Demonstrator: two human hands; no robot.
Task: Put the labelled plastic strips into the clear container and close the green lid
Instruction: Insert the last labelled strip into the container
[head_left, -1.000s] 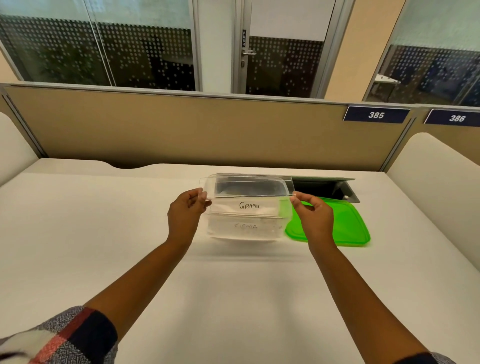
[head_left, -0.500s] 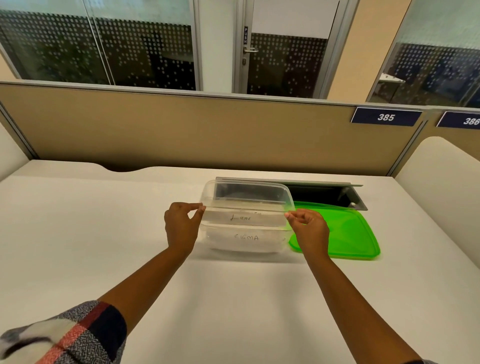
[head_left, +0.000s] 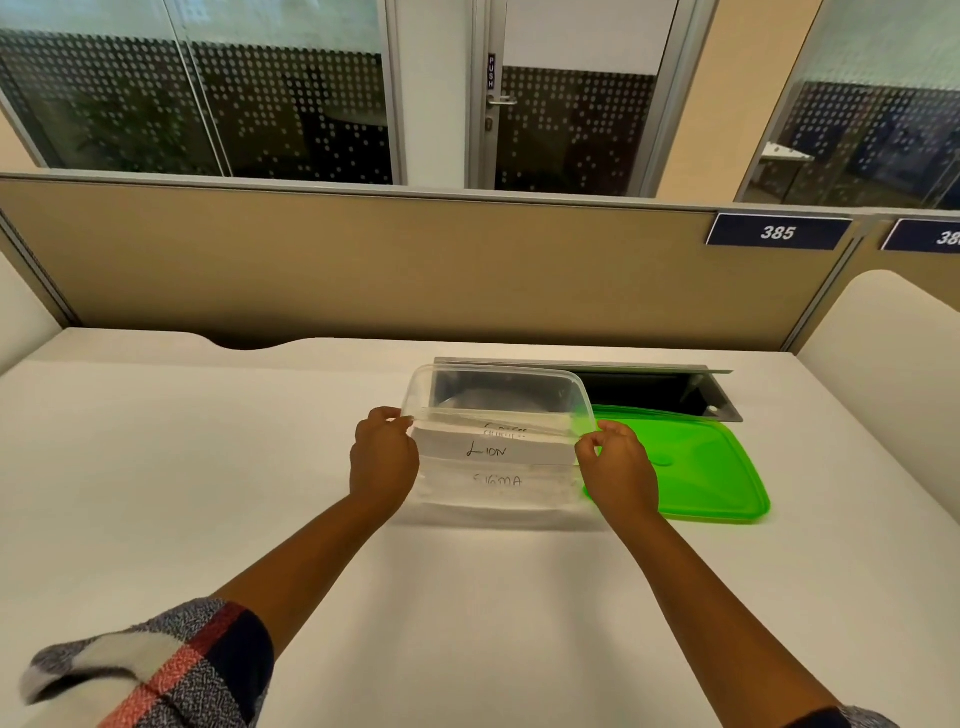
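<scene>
so we're looking down at a white desk (head_left: 208, 493) with the clear container (head_left: 498, 395) sitting near the middle, a bit toward the back. our left hand (head_left: 383, 457) is at its left end and our right hand (head_left: 618, 467) at its right end, and each one pinches an end of a clear plastic strip (head_left: 498, 418) between thumb and fingertips. that strip runs across the near rim of the container, about level with it; we can't tell if it's touching the rim or just above it.

through the front wall of the container we can read strips already inside: one says "lion" (head_left: 485, 451), and lower down there's one that reads something like "sigma" (head_left: 497, 481), fainter. there's another bit of writing right above "lion" but it's too squashed to read.

the green lid (head_left: 696, 462) lies flat on the desk just to the right of the container, its left edge tucked behind our right hand, so the container is open on top. behind both is a dark cable slot (head_left: 649, 389) sunk into the desk with its metal flap up.

further back there's a tan partition (head_left: 363, 270) with a blue "385" tag (head_left: 777, 232), and a plaid sleeve (head_left: 156, 670) shows on our left arm.
</scene>
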